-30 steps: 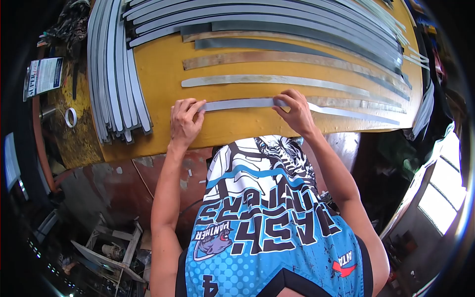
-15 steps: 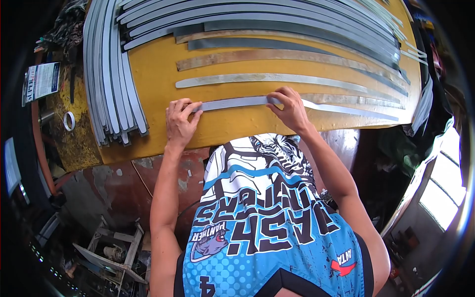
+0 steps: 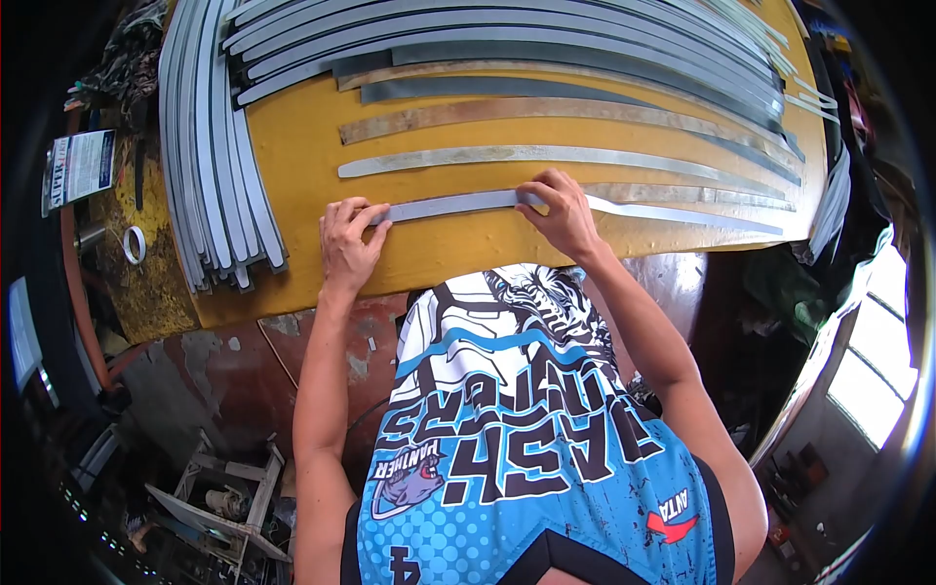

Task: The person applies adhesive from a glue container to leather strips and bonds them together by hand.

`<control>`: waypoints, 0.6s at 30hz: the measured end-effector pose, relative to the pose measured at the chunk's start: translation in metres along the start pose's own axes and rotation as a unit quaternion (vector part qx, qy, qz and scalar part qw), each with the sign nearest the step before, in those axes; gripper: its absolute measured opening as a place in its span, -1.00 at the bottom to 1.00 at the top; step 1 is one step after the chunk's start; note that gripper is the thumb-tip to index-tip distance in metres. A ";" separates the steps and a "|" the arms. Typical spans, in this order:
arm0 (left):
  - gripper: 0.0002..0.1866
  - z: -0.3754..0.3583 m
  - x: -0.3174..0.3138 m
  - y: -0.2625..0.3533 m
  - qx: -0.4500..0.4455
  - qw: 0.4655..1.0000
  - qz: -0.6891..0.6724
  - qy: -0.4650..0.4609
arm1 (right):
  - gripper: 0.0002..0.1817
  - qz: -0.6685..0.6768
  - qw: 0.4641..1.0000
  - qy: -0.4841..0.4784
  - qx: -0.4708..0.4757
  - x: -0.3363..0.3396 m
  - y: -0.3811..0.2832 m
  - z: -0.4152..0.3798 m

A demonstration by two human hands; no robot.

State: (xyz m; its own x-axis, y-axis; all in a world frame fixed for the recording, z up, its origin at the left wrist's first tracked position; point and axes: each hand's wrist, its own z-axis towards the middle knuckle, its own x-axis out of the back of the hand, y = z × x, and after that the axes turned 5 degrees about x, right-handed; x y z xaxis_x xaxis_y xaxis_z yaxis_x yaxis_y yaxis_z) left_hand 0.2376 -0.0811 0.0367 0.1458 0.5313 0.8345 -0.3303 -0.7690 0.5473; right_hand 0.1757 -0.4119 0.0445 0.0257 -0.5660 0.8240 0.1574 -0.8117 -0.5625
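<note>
A narrow pale grey strip (image 3: 451, 204) lies lengthwise near the front edge of the yellow-covered table (image 3: 283, 185). My left hand (image 3: 349, 246) pinches its left end between thumb and fingers. Farther right, my right hand (image 3: 558, 214) grips the same strip, thumb and fingers closed on it. Past that hand, a loose white length (image 3: 682, 214) runs on to the right, beside a brownish strip (image 3: 692, 194). Just beyond my hands lies a whitish strip with a rounded end (image 3: 546, 154). Whether the grey strip has more than one layer is hard to see.
Behind are a worn brown strip (image 3: 565, 109) and a stack of grey strips with dark edges (image 3: 507, 39). A bundle of similar strips (image 3: 210, 146) lies at the left. A white tape ring (image 3: 135, 245) and a printed packet (image 3: 80, 168) are at far left.
Both hands keep their hold on the strip, and its position on the table looks the same. The whole view has shifted slightly to the left.
</note>
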 end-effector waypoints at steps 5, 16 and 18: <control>-0.78 0.000 0.001 0.001 0.000 1.000 -0.003 0.002 | -0.78 -0.001 1.000 0.002 0.000 0.000 0.000 0.001; -0.77 0.001 0.002 0.003 0.027 0.999 -0.015 -0.011 | -0.79 0.004 0.999 -0.032 -0.024 0.004 -0.002 0.005; -0.77 0.001 0.004 0.004 0.032 0.999 -0.006 -0.006 | -0.79 0.003 0.999 -0.030 -0.024 0.004 -0.002 0.005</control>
State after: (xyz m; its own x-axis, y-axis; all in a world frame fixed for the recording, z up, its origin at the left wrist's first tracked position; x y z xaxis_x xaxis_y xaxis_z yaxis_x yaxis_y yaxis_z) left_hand 0.2372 -0.0827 0.0420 0.1606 0.5369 0.8282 -0.2678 -0.7839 0.5602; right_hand 0.1803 -0.4114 0.0494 0.0865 -0.5621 0.8225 0.1099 -0.8152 -0.5687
